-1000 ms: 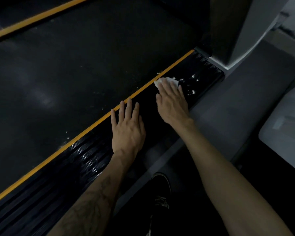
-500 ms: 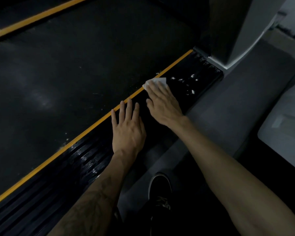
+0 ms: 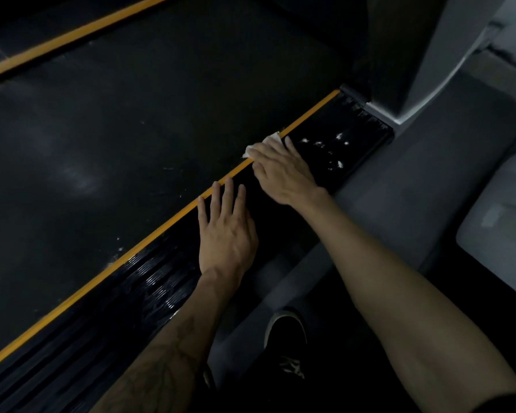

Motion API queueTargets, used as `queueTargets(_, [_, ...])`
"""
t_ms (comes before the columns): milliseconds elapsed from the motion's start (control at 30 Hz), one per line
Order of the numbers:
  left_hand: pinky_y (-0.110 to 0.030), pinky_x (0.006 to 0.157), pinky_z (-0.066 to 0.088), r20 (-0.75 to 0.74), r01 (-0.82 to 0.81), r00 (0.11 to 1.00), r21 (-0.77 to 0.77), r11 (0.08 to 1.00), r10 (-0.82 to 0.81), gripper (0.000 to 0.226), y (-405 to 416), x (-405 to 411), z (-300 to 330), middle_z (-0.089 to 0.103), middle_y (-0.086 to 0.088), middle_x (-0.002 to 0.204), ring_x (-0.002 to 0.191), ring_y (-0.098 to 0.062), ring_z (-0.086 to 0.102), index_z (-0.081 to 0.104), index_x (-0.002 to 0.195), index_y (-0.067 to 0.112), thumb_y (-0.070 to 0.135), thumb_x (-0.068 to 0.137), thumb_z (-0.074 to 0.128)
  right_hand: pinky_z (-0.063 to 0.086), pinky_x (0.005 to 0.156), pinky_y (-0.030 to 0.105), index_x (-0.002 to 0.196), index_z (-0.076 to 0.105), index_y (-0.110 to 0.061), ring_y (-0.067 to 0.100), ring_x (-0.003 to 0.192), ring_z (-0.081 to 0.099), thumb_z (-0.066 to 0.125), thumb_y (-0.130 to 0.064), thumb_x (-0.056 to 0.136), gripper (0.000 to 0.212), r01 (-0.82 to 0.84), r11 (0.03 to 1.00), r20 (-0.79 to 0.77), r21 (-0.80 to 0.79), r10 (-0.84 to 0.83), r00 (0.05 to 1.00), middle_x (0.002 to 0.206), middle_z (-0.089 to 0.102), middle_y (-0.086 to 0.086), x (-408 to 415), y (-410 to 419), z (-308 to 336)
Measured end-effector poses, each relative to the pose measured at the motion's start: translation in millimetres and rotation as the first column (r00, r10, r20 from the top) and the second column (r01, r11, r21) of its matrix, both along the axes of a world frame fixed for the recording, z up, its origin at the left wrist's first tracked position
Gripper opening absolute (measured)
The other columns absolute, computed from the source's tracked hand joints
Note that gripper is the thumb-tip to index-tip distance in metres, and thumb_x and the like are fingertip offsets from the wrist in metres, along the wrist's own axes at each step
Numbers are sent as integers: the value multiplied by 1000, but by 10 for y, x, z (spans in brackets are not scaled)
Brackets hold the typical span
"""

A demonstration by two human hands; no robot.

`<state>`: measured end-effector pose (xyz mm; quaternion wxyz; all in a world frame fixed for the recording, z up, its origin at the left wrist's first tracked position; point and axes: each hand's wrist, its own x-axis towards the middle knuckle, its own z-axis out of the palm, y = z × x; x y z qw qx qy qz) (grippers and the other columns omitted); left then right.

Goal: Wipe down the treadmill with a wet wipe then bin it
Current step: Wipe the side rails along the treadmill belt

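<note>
Hands: right hand [image 3: 283, 171] flat on crumpled white wipe [image 3: 261, 146], left hand [image 3: 225, 231] on ribbed rail [image 3: 149, 281].

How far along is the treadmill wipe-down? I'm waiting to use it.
Midway at best. The side rail near the left hand looks glossy, possibly wiped. The right hand presses the wet wipe flat at the yellow stripe. White specks remain on the rail beyond it, the belt shows smudges, and the wipe isn't binned.
</note>
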<state>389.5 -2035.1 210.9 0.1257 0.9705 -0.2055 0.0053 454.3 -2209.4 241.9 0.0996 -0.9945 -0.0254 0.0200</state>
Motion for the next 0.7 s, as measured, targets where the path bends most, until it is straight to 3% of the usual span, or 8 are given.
queueTargets(133, [-55,128,4,-2,-4,1000,-7,1000,4,61,-12,-4,6,14,-9,172,160,-28,0,26,162,16,39,107,14,5,128,48,159,30,-17,20,157,14,30,-29,110,51,96,995,38,-6,-96,995,168,25,-1,-40,-188,-42])
queueTargets(300, [-55,128,7,7,3,1000,-16,1000,-3,60,-25,-10,26,22,-12,169,159,-29,7,31,161,21,43,106,23,8,128,48,160,29,-14,23,157,16,30,-31,107,56,-107,994,68,20,105,992,168,27,4,-263,-2,-166])
queueTargets(533, [-59,126,9,-29,-14,999,26,1000,15,66,-64,26,81,27,-16,167,158,-34,13,36,158,16,45,101,17,5,128,46,162,24,-13,24,158,11,28,-33,108,57,203,979,93,25,-204,975,170,19,5,-168,27,-188])
queueTargets(700, [-66,123,12,-38,-82,996,56,995,84,64,-209,26,91,35,-20,161,155,-40,21,46,148,10,42,100,17,11,128,47,159,32,-17,22,156,18,33,-28,107,53,-58,998,64,-17,59,996,166,29,3,-196,16,-139])
